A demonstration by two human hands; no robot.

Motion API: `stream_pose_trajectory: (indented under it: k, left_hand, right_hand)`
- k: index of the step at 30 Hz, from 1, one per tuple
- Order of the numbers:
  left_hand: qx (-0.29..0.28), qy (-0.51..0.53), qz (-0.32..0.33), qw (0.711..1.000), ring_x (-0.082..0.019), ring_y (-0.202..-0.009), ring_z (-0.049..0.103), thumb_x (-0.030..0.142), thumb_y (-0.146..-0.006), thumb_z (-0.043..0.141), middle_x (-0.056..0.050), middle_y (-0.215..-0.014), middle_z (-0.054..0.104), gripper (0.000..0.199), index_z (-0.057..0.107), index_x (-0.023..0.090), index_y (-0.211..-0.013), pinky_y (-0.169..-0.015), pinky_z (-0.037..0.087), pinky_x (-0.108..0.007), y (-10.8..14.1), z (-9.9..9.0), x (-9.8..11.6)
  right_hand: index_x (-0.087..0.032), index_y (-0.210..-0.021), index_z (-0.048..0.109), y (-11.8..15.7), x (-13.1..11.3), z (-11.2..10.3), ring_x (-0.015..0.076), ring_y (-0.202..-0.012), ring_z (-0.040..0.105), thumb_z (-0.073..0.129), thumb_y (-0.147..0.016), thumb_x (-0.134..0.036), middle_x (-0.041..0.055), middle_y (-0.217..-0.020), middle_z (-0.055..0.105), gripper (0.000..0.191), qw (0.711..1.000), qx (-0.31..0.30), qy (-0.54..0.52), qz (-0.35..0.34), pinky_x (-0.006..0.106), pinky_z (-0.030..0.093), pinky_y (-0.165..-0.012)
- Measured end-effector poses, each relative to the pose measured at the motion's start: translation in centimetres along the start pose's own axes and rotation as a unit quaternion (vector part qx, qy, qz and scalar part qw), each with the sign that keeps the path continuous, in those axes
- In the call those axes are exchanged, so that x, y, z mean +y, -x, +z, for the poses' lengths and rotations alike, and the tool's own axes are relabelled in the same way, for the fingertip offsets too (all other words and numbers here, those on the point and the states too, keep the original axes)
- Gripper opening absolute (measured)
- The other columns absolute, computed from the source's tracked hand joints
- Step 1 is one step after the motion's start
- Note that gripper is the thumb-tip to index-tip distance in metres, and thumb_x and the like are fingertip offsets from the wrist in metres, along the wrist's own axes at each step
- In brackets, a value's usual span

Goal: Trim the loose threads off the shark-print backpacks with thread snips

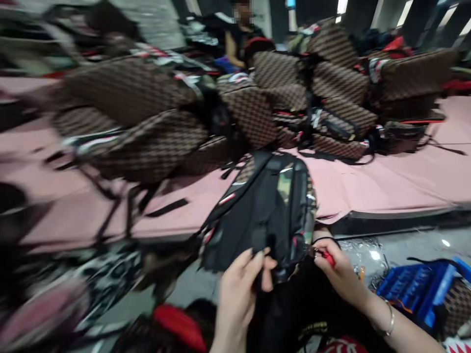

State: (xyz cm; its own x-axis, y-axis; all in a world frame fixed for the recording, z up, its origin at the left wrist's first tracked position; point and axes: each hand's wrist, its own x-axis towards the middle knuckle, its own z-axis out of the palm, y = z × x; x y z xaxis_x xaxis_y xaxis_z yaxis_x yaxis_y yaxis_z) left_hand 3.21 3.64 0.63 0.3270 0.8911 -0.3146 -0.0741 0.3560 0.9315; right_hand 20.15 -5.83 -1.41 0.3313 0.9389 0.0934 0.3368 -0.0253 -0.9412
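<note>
A black backpack (pixel 253 211) with checked and camouflage-patterned parts leans against the front edge of the pink-covered table, tilted toward me. My left hand (pixel 243 282) is closed in a pinch at its lower end, with black material between thumb and fingers. At the bag's lower right edge, my right hand (pixel 340 272) is closed around a small red object (pixel 328 258), mostly hidden by the fingers, so its kind is unclear. The right fingertips are close to or touching the bag's side; blur hides which.
Brown checked backpacks (pixel 150 142) lie heaped along the pink table (pixel 390 181). Beyond them is another person (pixel 239 39). At lower right stands a blue crate (pixel 415 289). Blurred bags and a red item (pixel 178 326) lie at lower left.
</note>
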Motion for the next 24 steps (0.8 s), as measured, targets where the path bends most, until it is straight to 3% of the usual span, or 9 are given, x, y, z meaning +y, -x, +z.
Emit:
stream_pose_trajectory:
  k: [2,8,17,24]
  left_hand:
    - [0.026,0.026,0.007,0.999,-0.007,-0.036,0.047,0.038,-0.068,0.067,0.000,-0.062,0.066,0.028,0.064,0.015,-0.084,-0.048,0.044,-0.023,0.5,-0.9,0.6]
    - [-0.001,0.011,0.017,1.000,-0.005,-0.031,0.042,0.035,-0.073,0.062,0.001,-0.061,0.063,0.021,0.062,0.014,-0.077,-0.034,0.032,-0.019,0.9,0.1,0.0]
    - [-0.036,-0.036,0.013,0.999,-0.005,-0.029,0.042,0.035,-0.074,0.060,0.000,-0.059,0.062,0.021,0.061,0.014,-0.072,-0.031,0.027,-0.018,1.1,-0.3,-0.3]
    - [-0.011,-0.002,0.014,1.000,-0.003,-0.029,0.041,0.037,-0.075,0.059,0.000,-0.061,0.061,0.024,0.059,0.013,-0.075,-0.031,0.026,-0.016,0.8,-0.3,-1.0]
  right_hand:
    - [-0.019,-0.098,0.053,-1.0,-0.6,0.2,0.0155,-0.081,0.056,0.048,-0.085,-0.022,0.0036,-0.088,0.059,0.015,0.998,-0.014,0.035,-0.058,0.026,0.044,-0.074]
    - [-0.019,-0.096,0.055,-2.9,-2.4,2.4,0.0165,-0.079,0.057,0.049,-0.085,-0.018,0.0051,-0.085,0.061,0.013,0.975,-0.049,0.106,-0.187,0.028,0.046,-0.071]
    - [-0.018,-0.084,0.058,-4.2,-2.6,3.0,0.0145,-0.067,0.056,0.047,-0.086,-0.019,0.0031,-0.073,0.059,0.011,0.964,-0.062,0.142,-0.216,0.026,0.045,-0.063]
    - [-0.019,-0.088,0.057,-3.8,-2.6,2.8,0.0161,-0.076,0.059,0.051,-0.084,-0.018,0.0033,-0.078,0.061,0.007,0.974,-0.034,0.106,-0.195,0.027,0.046,-0.068]
